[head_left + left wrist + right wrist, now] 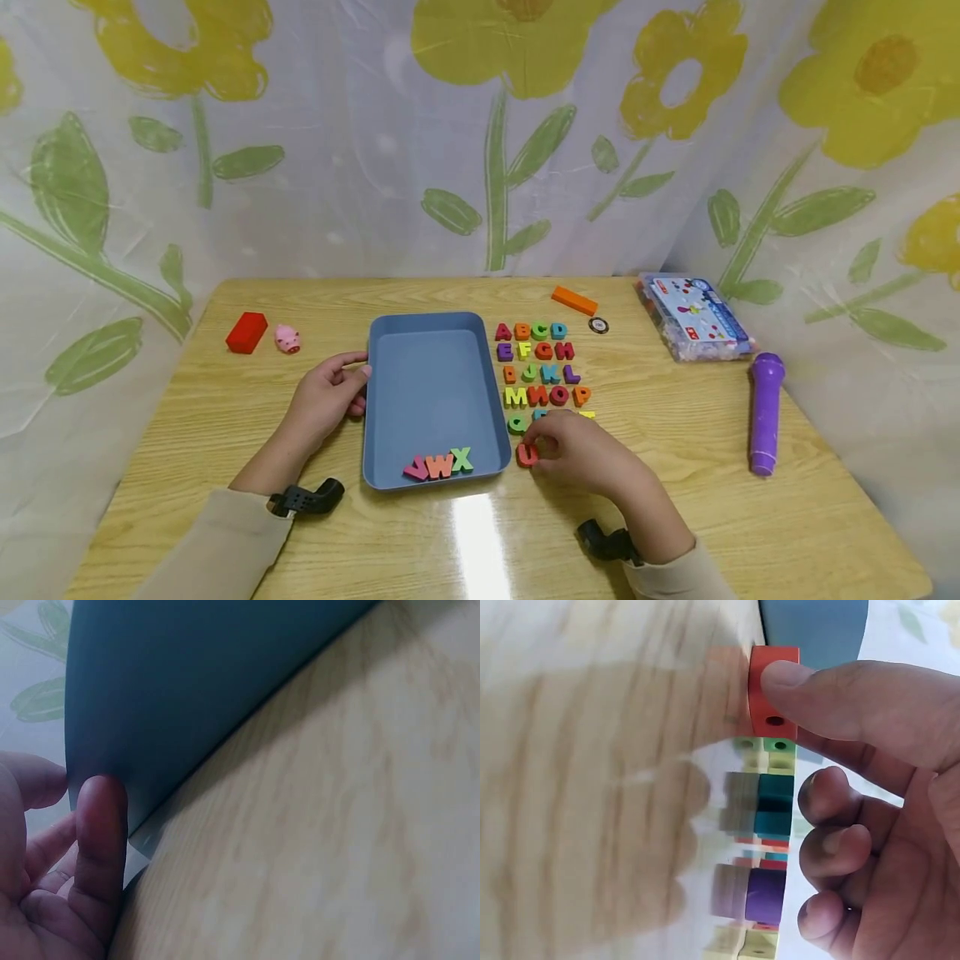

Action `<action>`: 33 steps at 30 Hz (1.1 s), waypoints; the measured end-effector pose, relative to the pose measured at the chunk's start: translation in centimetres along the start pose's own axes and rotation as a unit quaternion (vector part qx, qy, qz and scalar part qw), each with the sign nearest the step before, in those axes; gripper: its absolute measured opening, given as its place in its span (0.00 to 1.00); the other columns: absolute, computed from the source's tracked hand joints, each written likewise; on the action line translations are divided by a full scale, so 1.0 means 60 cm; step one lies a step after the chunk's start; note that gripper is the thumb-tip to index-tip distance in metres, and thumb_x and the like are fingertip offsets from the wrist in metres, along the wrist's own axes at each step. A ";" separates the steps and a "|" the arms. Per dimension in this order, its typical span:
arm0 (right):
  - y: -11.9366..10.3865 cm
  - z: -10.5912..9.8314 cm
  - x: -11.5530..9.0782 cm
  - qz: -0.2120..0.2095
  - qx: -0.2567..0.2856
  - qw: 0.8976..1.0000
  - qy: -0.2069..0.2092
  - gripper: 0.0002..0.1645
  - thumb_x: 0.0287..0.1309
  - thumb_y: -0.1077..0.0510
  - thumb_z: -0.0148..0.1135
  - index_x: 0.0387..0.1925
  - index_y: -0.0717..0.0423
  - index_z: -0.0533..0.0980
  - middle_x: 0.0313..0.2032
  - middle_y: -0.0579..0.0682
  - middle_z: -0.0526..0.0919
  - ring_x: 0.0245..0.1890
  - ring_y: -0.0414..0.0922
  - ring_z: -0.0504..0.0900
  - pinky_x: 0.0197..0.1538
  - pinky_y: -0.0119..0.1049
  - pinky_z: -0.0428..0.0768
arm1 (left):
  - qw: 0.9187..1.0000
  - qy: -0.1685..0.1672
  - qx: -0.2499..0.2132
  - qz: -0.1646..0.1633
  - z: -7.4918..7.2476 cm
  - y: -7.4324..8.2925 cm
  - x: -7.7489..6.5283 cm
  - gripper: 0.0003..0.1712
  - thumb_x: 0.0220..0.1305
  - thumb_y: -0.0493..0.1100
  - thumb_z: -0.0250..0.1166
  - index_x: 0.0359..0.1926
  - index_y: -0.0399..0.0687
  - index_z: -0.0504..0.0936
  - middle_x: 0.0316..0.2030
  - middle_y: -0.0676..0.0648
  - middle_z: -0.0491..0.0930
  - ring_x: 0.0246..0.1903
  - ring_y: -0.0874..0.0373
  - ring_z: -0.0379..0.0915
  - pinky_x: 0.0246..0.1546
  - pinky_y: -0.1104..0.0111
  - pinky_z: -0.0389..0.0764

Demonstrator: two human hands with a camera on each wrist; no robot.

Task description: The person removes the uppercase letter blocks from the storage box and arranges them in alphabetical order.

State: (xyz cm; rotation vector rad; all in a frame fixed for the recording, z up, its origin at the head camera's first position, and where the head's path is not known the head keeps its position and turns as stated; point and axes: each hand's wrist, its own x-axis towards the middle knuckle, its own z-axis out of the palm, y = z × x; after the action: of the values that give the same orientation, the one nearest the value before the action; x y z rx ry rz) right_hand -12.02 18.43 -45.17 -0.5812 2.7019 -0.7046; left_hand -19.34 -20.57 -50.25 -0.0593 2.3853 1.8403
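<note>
My left hand [325, 394] is at the left side of a blue-grey tray [495, 392], thumb and fingers gripping its rim. In the left wrist view the fingertips meet the tray's wall [195, 675]. Inside the tray's near end lie three letters: a magenta V [416, 469], an orange W [439, 466] and a green X [461, 459]. Just right of the tray, my right hand [588, 450] pinches a red letter U [527, 455] between thumb and index finger. In the right wrist view, the thumb presses on the side of this letter U [761, 705]; the other fingers are curled.
Rows of coloured letters, A [503, 332] onward, stand right of the tray, the lowest row partly hidden by my right hand. Farther off are a red block [247, 332], a pink pig [287, 338], an orange bar [574, 300], a round chip [598, 325], a plastic pack [693, 317] and a purple microphone [766, 412].
</note>
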 end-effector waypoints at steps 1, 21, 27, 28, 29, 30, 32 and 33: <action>-0.001 0.001 0.000 -0.001 -0.003 1.000 0.001 0.13 0.59 0.59 0.81 0.45 0.49 0.88 0.33 0.41 0.79 0.36 0.42 0.73 0.39 0.38 0.72 | 1.000 0.000 -0.002 -0.001 0.000 0.000 0.000 0.29 0.81 0.49 0.65 0.75 0.43 0.76 0.34 0.47 0.86 0.25 0.61 0.81 0.31 0.69 0.87; -0.094 -0.022 0.050 -0.101 0.067 0.993 0.001 0.13 0.68 0.56 0.77 0.52 0.52 0.87 0.32 0.47 0.76 0.34 0.43 0.72 0.39 0.35 0.72 | 1.000 -0.002 -0.008 0.006 -0.001 0.001 -0.001 0.30 0.81 0.49 0.65 0.76 0.42 0.76 0.36 0.43 0.87 0.25 0.61 0.81 0.32 0.69 0.87; -0.161 0.021 0.114 -0.144 -0.036 0.987 -0.058 0.16 0.68 0.51 0.77 0.54 0.49 0.87 0.41 0.46 0.84 0.37 0.39 0.76 0.41 0.32 0.76 | 1.000 0.003 -0.003 0.000 -0.004 -0.002 0.000 0.27 0.82 0.47 0.65 0.74 0.42 0.77 0.35 0.43 0.87 0.24 0.61 0.81 0.31 0.69 0.87; -0.167 0.028 0.121 -0.144 -0.045 0.986 -0.069 0.16 0.67 0.51 0.78 0.54 0.47 0.88 0.42 0.45 0.85 0.37 0.38 0.76 0.41 0.30 0.77 | 1.000 0.002 -0.003 0.001 -0.004 -0.002 0.000 0.27 0.82 0.47 0.64 0.74 0.42 0.77 0.35 0.44 0.87 0.24 0.61 0.81 0.31 0.69 0.87; -0.172 0.032 0.126 -0.145 -0.053 0.985 -0.078 0.16 0.66 0.51 0.78 0.54 0.46 0.88 0.42 0.43 0.85 0.37 0.37 0.77 0.42 0.30 0.78 | 1.000 0.001 -0.004 0.002 -0.003 -0.002 0.001 0.27 0.82 0.47 0.64 0.74 0.41 0.77 0.35 0.44 0.87 0.24 0.61 0.81 0.32 0.69 0.87; -0.176 0.037 0.131 -0.146 -0.058 0.984 -0.086 0.16 0.66 0.52 0.79 0.54 0.46 0.88 0.42 0.42 0.85 0.37 0.36 0.77 0.42 0.29 0.78 | 1.000 0.000 -0.003 0.003 -0.003 -0.001 0.001 0.27 0.82 0.47 0.64 0.74 0.41 0.77 0.35 0.44 0.87 0.24 0.61 0.81 0.32 0.69 0.87; -0.181 0.042 0.136 -0.144 -0.061 0.983 -0.101 0.16 0.65 0.53 0.80 0.53 0.45 0.89 0.42 0.41 0.84 0.37 0.36 0.78 0.42 0.29 0.77 | 1.000 0.001 -0.002 0.005 -0.003 -0.001 0.000 0.26 0.82 0.47 0.64 0.74 0.42 0.77 0.35 0.43 0.87 0.24 0.61 0.81 0.32 0.69 0.87; -0.182 0.044 0.137 -0.142 -0.060 0.982 -0.107 0.17 0.64 0.53 0.81 0.53 0.45 0.89 0.42 0.40 0.84 0.38 0.35 0.78 0.43 0.29 0.77 | 1.000 0.002 -0.002 0.005 -0.004 -0.001 -0.001 0.26 0.82 0.47 0.64 0.74 0.42 0.78 0.35 0.43 0.87 0.24 0.61 0.81 0.32 0.69 0.87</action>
State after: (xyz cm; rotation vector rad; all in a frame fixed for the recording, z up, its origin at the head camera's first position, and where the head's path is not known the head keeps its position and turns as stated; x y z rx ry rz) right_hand -14.92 4.94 -43.14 -1.0248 2.4994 -0.5111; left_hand -19.30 -20.81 -50.27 -0.0529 2.3900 1.8506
